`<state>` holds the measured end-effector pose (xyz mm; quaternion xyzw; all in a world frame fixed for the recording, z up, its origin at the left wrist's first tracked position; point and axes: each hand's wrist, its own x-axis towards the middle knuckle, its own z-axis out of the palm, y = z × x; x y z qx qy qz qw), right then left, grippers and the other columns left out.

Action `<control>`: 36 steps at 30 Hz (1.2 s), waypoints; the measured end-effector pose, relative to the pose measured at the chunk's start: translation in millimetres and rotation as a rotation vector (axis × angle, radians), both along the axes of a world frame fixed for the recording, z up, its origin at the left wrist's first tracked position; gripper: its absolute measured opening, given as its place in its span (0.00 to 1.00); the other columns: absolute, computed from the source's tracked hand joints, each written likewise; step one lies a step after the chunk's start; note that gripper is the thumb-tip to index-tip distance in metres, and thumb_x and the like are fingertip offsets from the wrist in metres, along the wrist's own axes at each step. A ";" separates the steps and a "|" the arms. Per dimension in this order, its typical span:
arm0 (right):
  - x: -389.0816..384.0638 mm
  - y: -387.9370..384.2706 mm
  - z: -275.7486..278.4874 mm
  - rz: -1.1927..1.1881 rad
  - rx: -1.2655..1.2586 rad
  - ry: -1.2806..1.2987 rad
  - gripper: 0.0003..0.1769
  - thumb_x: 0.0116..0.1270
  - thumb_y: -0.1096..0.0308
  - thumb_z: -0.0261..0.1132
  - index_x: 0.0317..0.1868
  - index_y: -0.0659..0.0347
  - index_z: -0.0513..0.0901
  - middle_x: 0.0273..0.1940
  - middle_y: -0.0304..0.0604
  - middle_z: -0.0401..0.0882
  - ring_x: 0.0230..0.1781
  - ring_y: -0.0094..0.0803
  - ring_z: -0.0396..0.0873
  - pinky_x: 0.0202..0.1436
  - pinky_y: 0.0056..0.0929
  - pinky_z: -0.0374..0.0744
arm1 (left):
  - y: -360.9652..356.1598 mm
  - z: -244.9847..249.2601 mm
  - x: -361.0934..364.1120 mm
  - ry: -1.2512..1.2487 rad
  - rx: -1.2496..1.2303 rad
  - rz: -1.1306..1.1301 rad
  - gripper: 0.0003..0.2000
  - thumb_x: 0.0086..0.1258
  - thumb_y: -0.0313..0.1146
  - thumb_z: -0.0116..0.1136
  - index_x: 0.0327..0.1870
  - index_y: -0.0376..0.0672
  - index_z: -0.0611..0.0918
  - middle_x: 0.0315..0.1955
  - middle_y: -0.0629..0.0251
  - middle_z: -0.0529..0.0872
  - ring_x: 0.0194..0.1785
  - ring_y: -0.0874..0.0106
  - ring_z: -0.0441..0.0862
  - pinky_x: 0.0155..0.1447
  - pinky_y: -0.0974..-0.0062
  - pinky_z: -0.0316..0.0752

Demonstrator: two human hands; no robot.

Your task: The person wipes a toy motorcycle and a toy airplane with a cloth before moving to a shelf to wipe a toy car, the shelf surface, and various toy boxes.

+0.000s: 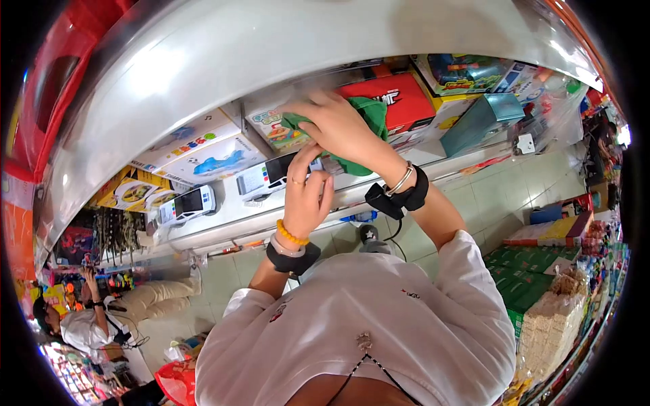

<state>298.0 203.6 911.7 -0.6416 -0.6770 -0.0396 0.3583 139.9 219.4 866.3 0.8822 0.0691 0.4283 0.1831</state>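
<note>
A green cloth (pixel 369 116) lies bunched under my right hand (pixel 342 132), which grips it in front of the boxes on the shelf; the fingertips are blurred. Lower and to the left, my left hand (pixel 307 196) has its fingers loosely bent and apart, with no held thing visible. It partly covers a white handheld device with a dark screen (pixel 279 170). Behind my right hand stand a white toy box with coloured lettering (pixel 271 123) and a red box (pixel 399 101).
Another screened device (pixel 188 205) sits farther left on the shelf ledge (pixel 233 220). A teal box (pixel 477 125) leans at the right. Green cartons (pixel 521 271) are stacked on the tiled floor (pixel 487 196). Another person (pixel 88 325) is at the lower left.
</note>
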 end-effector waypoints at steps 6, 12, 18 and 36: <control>37.4 -33.5 8.1 -0.092 0.021 -0.108 0.23 0.66 0.66 0.59 0.62 0.42 0.75 0.47 0.48 0.75 0.48 0.48 0.75 0.52 0.44 0.74 | 1.7 4.4 17.8 0.036 -0.004 -0.072 0.05 0.59 0.22 0.59 0.32 0.36 0.74 0.57 0.55 0.76 0.65 0.51 0.70 0.65 0.57 0.66; 77.9 -51.5 6.1 -0.348 -0.100 -0.162 0.21 0.68 0.64 0.58 0.62 0.48 0.74 0.46 0.52 0.76 0.49 0.52 0.75 0.51 0.42 0.75 | 1.7 -3.1 15.8 0.042 0.018 -0.048 0.05 0.58 0.22 0.59 0.29 0.36 0.73 0.61 0.56 0.76 0.65 0.54 0.71 0.61 0.60 0.70; 72.7 -34.5 3.3 -0.231 0.014 -0.104 0.24 0.65 0.69 0.58 0.62 0.44 0.75 0.59 0.53 0.73 0.57 0.54 0.72 0.61 0.45 0.71 | 3.0 -9.9 10.1 -0.042 -0.051 -0.084 0.04 0.60 0.23 0.57 0.30 0.36 0.74 0.60 0.53 0.76 0.67 0.52 0.68 0.67 0.57 0.67; 76.5 -56.3 9.4 -0.184 -0.054 -0.102 0.26 0.66 0.69 0.56 0.65 0.42 0.72 0.57 0.55 0.71 0.57 0.54 0.72 0.58 0.45 0.72 | -5.8 -18.9 20.4 -0.139 0.097 0.116 0.07 0.54 0.22 0.61 0.29 0.40 0.74 0.57 0.61 0.79 0.64 0.56 0.73 0.58 0.62 0.73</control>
